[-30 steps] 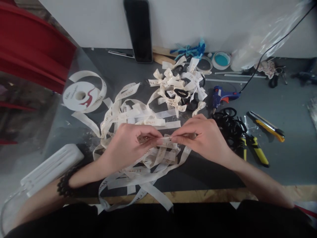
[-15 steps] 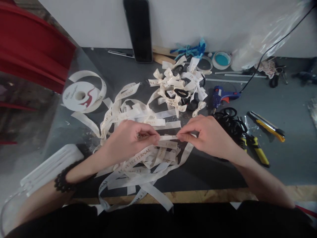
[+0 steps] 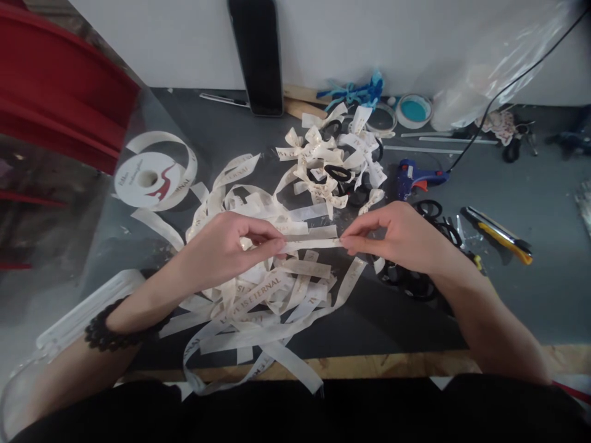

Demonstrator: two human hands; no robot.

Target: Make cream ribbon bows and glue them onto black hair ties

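A narrow strip of white ribbon (image 3: 314,243) is stretched level between my two hands. My left hand (image 3: 237,246) pinches its left part between thumb and fingertips. At the other side my right hand (image 3: 385,237) pinches it the same way. Beneath lies a loose heap of cream ribbon pieces (image 3: 258,295), some printed with gold lettering such as "IS ETERNAL". Beyond the hands sits a pile of ribbon bows (image 3: 323,160) mixed with black hair ties. More black hair ties (image 3: 410,280) lie partly hidden under my right hand and forearm.
A ribbon spool (image 3: 132,178) lies at the left. On the right are a blue glue gun (image 3: 410,178) with its cord, and a yellow utility knife (image 3: 501,237). A phone (image 3: 258,58) leans on the back wall, near a round tub (image 3: 414,111) with turquoise inside.
Both hands have moved slightly away from me and farther apart, so more of the pinched ribbon shows between them. The heap and tools look unmoved.
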